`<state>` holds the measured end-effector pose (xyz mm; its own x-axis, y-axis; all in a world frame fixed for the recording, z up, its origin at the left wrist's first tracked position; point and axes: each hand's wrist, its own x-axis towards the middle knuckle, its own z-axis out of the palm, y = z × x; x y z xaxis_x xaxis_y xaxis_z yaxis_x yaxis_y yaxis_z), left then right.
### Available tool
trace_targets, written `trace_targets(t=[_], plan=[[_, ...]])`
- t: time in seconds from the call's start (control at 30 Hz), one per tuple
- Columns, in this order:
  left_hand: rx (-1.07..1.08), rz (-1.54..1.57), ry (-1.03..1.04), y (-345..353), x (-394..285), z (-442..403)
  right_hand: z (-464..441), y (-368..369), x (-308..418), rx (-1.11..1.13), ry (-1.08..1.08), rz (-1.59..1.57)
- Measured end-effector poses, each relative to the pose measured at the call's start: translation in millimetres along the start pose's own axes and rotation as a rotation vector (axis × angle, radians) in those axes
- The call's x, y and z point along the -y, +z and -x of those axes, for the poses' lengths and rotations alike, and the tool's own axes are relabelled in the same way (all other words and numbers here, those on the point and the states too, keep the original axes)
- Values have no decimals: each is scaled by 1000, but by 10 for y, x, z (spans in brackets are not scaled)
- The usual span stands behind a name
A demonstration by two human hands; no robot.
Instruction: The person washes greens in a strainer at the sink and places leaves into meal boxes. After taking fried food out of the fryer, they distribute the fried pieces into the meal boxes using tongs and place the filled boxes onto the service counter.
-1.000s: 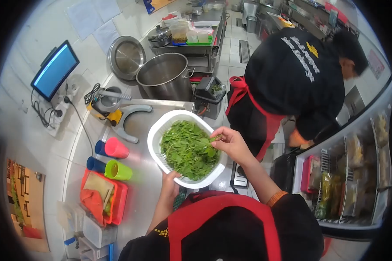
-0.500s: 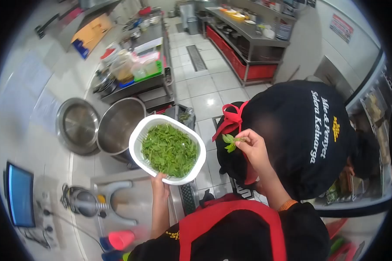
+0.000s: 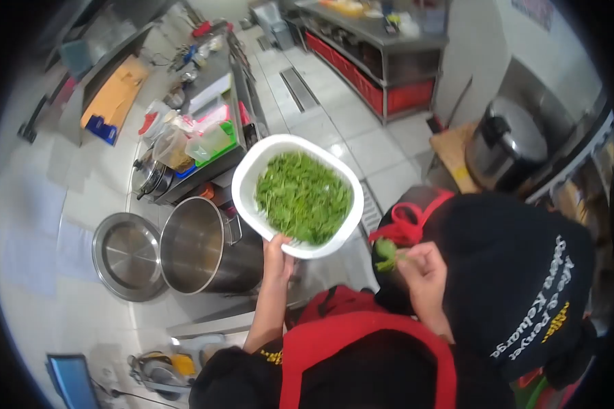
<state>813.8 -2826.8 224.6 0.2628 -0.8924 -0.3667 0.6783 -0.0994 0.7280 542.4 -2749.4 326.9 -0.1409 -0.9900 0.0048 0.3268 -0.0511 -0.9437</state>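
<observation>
A white basket [image 3: 247, 217] full of green leaves [image 3: 303, 198] is held up in front of me. My left hand [image 3: 278, 258] grips its near rim. To the right of the basket, my right hand [image 3: 424, 273] pinches a small leafy sprig [image 3: 386, 253] by its stem, apart from the basket. The sprig hangs in front of the back of a co-worker [image 3: 498, 273], who is bent over close on my right in a black shirt with a red apron tie.
A large steel pot [image 3: 211, 249] and a round steel lid [image 3: 127, 256] are at the left. Beyond stands a counter with containers [image 3: 177, 148]. A lidded cooker [image 3: 508, 146] is at the right, and a steel shelf [image 3: 389, 44] with red crates is farther back.
My right hand has lifted the sprig out of the basket and moved right. The view has turned, the basket has risen toward the floor aisle, and the co-worker appears lower and farther right.
</observation>
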Motion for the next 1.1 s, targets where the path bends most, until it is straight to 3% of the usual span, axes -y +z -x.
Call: trace_targets(t=[0.1, 0.2, 0.27, 0.43, 0.7, 0.93, 1.1], plan=[[97, -67, -116, 211, -88, -313, -135, 58, 18, -74, -68, 59], [164, -78, -42, 527, -96, -658, -388, 138, -95, -186, -152, 116], [206, -124, -103, 492, -96, -969, -539, 282, -139, -231, -188, 133], [306, -141, -190, 591, -341, -1951, -1499, 845, -575, -306, -248, 130], [289, -241, -168, 577, -733, -3380, -3286, 1595, -829, -180, -198, 131], [281, -217, -214, 1027, -652, -4692, -4773, 1354, -1052, -195, 18, -87], [212, -177, -266, 1402, -468, -5966, -6426, 1196, -1320, -65, 252, -286]])
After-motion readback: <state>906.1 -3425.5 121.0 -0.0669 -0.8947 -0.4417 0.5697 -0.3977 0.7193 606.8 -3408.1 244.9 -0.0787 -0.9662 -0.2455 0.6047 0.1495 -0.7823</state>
